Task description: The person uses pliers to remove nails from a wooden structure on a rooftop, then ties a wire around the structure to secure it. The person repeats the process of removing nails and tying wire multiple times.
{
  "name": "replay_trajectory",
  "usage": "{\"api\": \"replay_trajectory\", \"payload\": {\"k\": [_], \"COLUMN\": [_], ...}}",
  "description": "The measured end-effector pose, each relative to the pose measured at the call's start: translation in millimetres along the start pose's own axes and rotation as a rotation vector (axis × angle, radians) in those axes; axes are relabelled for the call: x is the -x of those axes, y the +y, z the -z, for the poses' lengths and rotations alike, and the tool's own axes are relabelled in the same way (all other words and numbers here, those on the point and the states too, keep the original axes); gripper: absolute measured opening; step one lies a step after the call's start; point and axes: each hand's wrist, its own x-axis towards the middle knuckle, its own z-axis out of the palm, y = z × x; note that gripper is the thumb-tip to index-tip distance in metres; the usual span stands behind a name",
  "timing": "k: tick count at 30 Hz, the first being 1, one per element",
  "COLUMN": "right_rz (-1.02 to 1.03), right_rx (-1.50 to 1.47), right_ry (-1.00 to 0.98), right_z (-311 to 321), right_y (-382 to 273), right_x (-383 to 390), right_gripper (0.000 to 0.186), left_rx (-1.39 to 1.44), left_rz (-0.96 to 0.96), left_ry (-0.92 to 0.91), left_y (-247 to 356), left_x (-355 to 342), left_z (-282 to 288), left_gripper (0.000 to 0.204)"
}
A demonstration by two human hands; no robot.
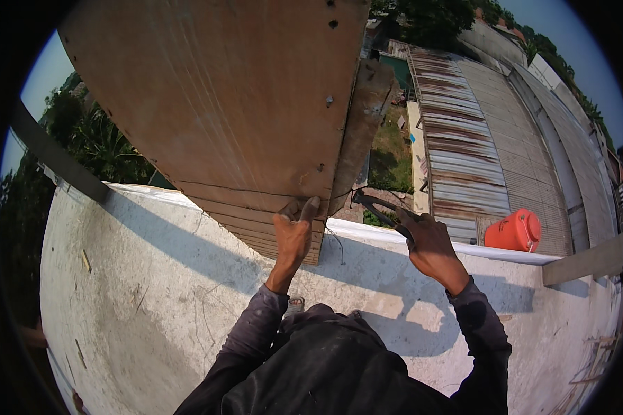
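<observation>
A tall brown wooden panel (235, 104) stands upright before me, with several dark wire turns round its lower part. My left hand (294, 232) is against the panel's lower right, fingers curled and thumb raised. The upper wire (239, 189) runs to these fingers; whether they grip it is hidden. In my right hand (432, 249) is a pair of dark pincers (381, 203), held by the handles. Their jaws point left, at a wire end just beyond the panel's right edge.
Beside the panel is a narrower board (363, 117). Pale concrete floor (159, 290) lies underfoot, ending at a low white edge (367, 231) with a drop to the ground beyond. An orange-red drink cooler (513, 231) is at the right edge. Rusty corrugated roofing (457, 138) spreads behind.
</observation>
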Motion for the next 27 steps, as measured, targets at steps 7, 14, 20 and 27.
{"api": "replay_trajectory", "payload": {"k": [7,14,20,27], "right_rz": [-0.047,-0.041,-0.05,-0.002], "right_rx": [-0.066,0.022,-0.027,0.047], "right_ry": [-0.008,-0.009,-0.046,-0.021], "right_z": [-6.4,-3.0,6.1,8.1], "right_y": [1.2,-3.8,-7.5,2.8], "right_x": [-0.1,0.0,-8.9,-13.5], "right_gripper": [0.063,0.062,0.058,0.052], "left_rx": [0.084,0.088,0.101,-0.006], "left_rz": [-0.014,0.059,0.046,0.048], "left_ry": [-0.01,-0.104,-0.092,-0.075], "left_y": [-6.3,-15.3,-16.5,-5.5], "left_x": [-0.8,-3.4,-4.4,-0.9], "left_z": [-1.8,6.9,5.8,2.2], "left_gripper": [0.035,0.033,0.033,0.038]}}
